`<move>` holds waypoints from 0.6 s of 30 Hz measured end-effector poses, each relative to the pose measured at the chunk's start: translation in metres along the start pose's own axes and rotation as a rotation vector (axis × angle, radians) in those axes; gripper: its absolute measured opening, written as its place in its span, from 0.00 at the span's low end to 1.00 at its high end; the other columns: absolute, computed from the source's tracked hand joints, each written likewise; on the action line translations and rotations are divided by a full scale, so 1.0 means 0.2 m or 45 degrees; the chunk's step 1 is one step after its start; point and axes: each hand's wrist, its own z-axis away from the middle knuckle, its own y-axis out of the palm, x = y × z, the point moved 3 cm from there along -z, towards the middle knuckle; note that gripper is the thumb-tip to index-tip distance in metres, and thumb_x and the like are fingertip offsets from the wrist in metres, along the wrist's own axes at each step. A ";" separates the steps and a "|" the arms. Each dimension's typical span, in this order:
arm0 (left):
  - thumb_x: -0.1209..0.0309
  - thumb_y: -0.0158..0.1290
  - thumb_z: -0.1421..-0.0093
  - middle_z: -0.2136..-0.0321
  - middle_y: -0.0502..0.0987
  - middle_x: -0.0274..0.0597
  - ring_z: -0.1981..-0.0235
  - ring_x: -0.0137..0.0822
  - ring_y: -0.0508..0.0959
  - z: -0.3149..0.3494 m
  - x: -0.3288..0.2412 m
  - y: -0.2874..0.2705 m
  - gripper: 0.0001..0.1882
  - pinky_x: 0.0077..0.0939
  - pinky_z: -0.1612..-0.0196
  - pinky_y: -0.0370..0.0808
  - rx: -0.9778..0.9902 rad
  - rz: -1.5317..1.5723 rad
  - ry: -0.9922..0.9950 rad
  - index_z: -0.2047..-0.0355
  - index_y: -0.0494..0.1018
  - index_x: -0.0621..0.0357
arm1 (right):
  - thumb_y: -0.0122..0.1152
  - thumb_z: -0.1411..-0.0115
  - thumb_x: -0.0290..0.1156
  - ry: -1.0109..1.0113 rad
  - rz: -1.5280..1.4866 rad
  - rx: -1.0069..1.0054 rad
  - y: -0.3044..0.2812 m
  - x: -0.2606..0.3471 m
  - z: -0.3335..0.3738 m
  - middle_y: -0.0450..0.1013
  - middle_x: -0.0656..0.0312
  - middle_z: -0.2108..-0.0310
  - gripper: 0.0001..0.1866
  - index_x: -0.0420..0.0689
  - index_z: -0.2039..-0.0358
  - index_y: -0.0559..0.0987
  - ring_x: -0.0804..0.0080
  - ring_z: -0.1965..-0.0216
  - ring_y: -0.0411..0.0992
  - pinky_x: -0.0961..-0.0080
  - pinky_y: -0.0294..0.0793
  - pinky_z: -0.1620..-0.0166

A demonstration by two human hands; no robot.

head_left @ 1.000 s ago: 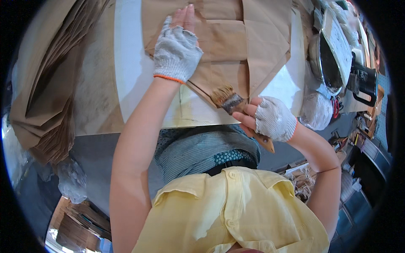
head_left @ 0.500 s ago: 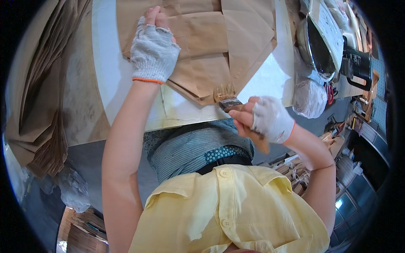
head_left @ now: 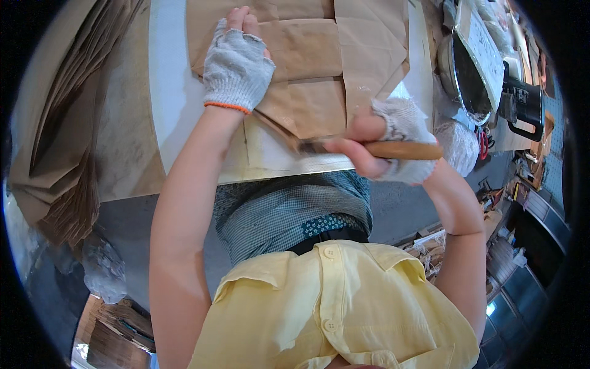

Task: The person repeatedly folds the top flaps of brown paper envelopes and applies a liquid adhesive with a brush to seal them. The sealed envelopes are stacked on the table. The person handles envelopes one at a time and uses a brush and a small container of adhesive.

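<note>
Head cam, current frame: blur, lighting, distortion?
Head view: motion blur on the brush, worst toward its bristle end, and on the right hand; left hand looks sharper. Head view: patchy light on the yellow shirt; fisheye bows the white sheet's left edge; corners black.

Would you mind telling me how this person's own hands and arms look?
The left hand and right hand each wear a greyish-white knitted glove that leaves the fingers bare. The left cuff has a bright orange edge; the right one's edge is hard to make out. Both forearms are bare, without sleeves.
</note>
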 end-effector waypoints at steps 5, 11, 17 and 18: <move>0.71 0.51 0.46 0.43 0.66 0.51 0.43 0.52 0.69 -0.03 -0.03 0.02 0.27 0.40 0.41 0.69 -0.006 -0.063 0.046 0.46 0.64 0.68 | 0.66 0.48 0.32 -0.558 0.679 -0.116 0.28 0.05 0.03 0.70 0.67 0.76 0.09 0.48 0.66 0.79 0.70 0.72 0.73 0.73 0.72 0.74; 0.68 0.51 0.46 0.43 0.66 0.52 0.42 0.51 0.68 -0.03 -0.01 -0.01 0.27 0.40 0.41 0.69 0.036 -0.066 0.028 0.47 0.65 0.68 | 0.64 0.49 0.27 -0.246 0.159 0.129 0.10 0.13 0.05 0.68 0.66 0.80 0.02 0.47 0.75 0.79 0.70 0.77 0.73 0.74 0.70 0.79; 0.70 0.51 0.45 0.42 0.65 0.55 0.41 0.53 0.67 -0.02 0.01 0.07 0.28 0.43 0.38 0.67 -0.053 -0.117 0.119 0.44 0.64 0.70 | 0.67 0.52 0.40 -0.424 0.841 -0.078 0.29 0.02 0.00 0.73 0.68 0.74 0.11 0.52 0.70 0.76 0.67 0.73 0.75 0.66 0.76 0.68; 0.70 0.51 0.45 0.41 0.65 0.55 0.41 0.54 0.67 -0.02 0.02 0.08 0.29 0.43 0.37 0.66 -0.023 -0.110 0.099 0.44 0.63 0.70 | 0.64 0.50 0.39 -0.485 0.756 -0.046 0.30 0.07 0.03 0.73 0.64 0.74 0.10 0.49 0.70 0.76 0.64 0.72 0.75 0.67 0.78 0.66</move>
